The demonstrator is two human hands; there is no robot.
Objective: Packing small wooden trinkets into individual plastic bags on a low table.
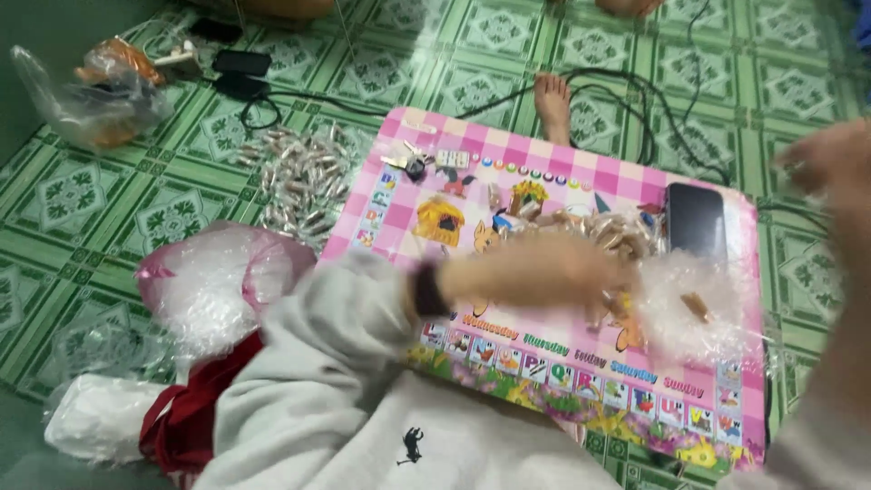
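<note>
A green tiled floor (109,191) fills the frame, with a pink board (562,172) at centre right whose near edge overhangs the lap. A done-looking silver pile (299,177) lies left of the board, while loose tan pieces (608,231) wait mid-board beside clear wrap (699,308) and a phone (695,220). The left hand (553,272) blurs over the pieces and the right hand (830,159) lifts at right; I cannot tell either grip.

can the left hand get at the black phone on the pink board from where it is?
Probably yes. The left hand rests on the pink board beside the small tan pieces; the black phone lies just past them, uncovered.
</note>
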